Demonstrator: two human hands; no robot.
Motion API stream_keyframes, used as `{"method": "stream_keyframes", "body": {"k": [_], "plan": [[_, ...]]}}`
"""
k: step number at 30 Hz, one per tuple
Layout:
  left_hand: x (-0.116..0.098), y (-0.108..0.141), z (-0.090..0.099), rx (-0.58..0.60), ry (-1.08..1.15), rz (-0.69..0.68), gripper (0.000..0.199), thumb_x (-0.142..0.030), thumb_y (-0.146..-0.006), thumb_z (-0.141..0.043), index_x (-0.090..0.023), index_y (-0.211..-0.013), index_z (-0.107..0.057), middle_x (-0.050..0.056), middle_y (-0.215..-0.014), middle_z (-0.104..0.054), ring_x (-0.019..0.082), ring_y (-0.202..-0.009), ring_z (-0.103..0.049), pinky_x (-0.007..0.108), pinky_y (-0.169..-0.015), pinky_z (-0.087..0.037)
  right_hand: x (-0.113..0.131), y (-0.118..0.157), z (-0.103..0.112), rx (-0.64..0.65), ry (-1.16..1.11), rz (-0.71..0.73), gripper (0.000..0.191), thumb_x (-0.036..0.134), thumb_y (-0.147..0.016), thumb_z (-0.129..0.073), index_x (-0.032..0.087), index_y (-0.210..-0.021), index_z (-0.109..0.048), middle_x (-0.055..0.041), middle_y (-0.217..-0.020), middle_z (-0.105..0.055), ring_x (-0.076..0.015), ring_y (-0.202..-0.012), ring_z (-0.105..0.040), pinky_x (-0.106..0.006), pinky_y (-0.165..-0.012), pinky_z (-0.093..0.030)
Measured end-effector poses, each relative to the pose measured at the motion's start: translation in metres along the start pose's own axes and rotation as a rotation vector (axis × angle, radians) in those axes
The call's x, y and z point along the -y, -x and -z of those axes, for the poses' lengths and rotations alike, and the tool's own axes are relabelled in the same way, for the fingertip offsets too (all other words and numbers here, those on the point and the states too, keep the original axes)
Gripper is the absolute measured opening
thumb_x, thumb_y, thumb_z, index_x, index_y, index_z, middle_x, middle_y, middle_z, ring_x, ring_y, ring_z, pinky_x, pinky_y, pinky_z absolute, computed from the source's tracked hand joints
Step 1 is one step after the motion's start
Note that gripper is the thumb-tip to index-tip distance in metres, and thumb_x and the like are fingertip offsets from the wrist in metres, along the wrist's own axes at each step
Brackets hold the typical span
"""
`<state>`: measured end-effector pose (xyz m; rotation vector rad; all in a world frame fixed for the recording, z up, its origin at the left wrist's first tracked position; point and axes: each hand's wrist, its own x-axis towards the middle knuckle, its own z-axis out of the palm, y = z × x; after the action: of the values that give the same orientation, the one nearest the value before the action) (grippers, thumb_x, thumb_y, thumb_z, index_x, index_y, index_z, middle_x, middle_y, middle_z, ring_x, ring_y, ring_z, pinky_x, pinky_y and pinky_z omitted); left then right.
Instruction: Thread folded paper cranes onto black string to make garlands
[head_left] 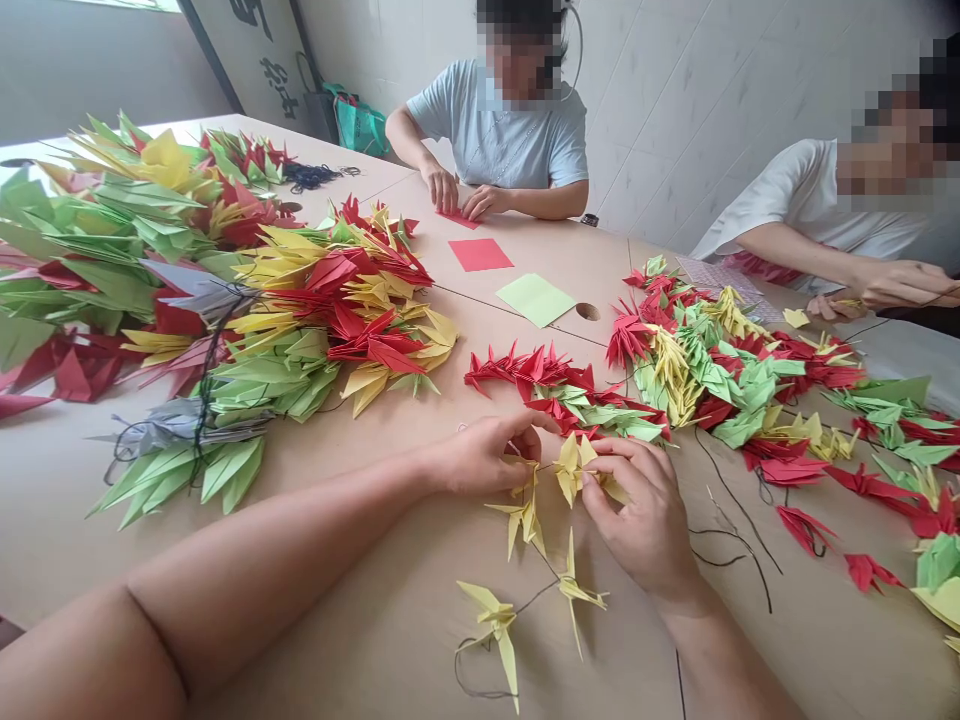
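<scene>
My left hand (487, 456) and my right hand (636, 512) meet over the tan table, both pinching at a strand of yellow origami cranes on dark thread. A yellow paper crane (571, 468) sits between them, its body pressed by my right fingertips. My left fingers close on the thread beside it, though the thread itself is partly hidden. Lower down, further yellow cranes (493, 625) hang along the same thread and lie on the tabletop (420, 640). Red and green crane heaps (559, 390) rest just beyond my hands.
Large heaps of threaded paper cranes (322, 320) cover the table's left and right. Loose square sheets, one red (481, 255) and one pale green (535, 300), lie ahead near a round table hole (587, 311). Two seated co-workers (495, 125) fold or handle paper across the table.
</scene>
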<state>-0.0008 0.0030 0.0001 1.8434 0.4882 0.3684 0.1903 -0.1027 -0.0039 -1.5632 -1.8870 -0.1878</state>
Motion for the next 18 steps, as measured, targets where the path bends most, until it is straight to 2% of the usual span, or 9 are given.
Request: {"method": "stream_keyframes", "body": {"k": [3,6,10,14,18], "plan": [[0.002,0.0,-0.002,-0.027,-0.023,-0.005,0.049,-0.009,-0.073,-0.054,-0.021,-0.119,-0.046,-0.001,-0.085,-0.059,0.011,-0.073,-0.055,0.02,-0.064,-0.046,0.006,-0.001,0.003,0.001,0.018,0.008,0.013,0.015,-0.078,-0.057,0.022,-0.09,-0.06,-0.0072,-0.101,-0.061,-0.0275,-0.1,-0.053,-0.049,-0.088,-0.042],[0.004,0.0,-0.006,-0.036,0.009,-0.029,0.046,-0.012,-0.075,-0.056,-0.02,-0.119,-0.045,0.001,-0.088,-0.062,0.011,-0.075,-0.057,0.022,-0.066,-0.047,0.016,-0.003,0.007,0.023,-0.003,0.135,0.025,0.014,-0.076,-0.062,0.023,-0.099,-0.061,-0.0074,-0.106,-0.06,-0.0285,-0.105,-0.052,-0.049,-0.091,-0.04],[0.004,-0.001,-0.009,-0.018,0.096,-0.018,0.041,-0.019,-0.081,-0.056,-0.018,-0.12,-0.044,0.003,-0.088,-0.066,0.011,-0.072,-0.059,0.023,-0.066,-0.048,0.024,-0.003,0.01,0.106,0.017,0.278,0.032,0.007,-0.076,-0.061,0.027,-0.1,-0.064,-0.0044,-0.099,-0.062,-0.0255,-0.099,-0.053,-0.047,-0.088,-0.039],[0.002,0.0,-0.008,-0.005,0.131,-0.014,0.039,-0.028,-0.085,-0.054,-0.016,-0.12,-0.044,0.004,-0.086,-0.066,0.011,-0.068,-0.057,0.023,-0.063,-0.047,0.022,-0.003,0.009,0.167,0.045,0.296,0.025,0.008,-0.08,-0.057,0.027,-0.096,-0.065,-0.0016,-0.091,-0.066,-0.0231,-0.095,-0.054,-0.045,-0.087,-0.036],[-0.001,0.001,-0.004,-0.006,0.144,-0.006,0.039,-0.034,-0.087,-0.053,-0.016,-0.121,-0.045,0.004,-0.085,-0.065,0.012,-0.071,-0.057,0.024,-0.065,-0.047,0.021,-0.004,0.009,0.151,0.055,0.273,0.023,0.008,-0.082,-0.054,0.026,-0.09,-0.065,0.0007,-0.086,-0.069,-0.0218,-0.092,-0.055,-0.044,-0.086,-0.035]]}}
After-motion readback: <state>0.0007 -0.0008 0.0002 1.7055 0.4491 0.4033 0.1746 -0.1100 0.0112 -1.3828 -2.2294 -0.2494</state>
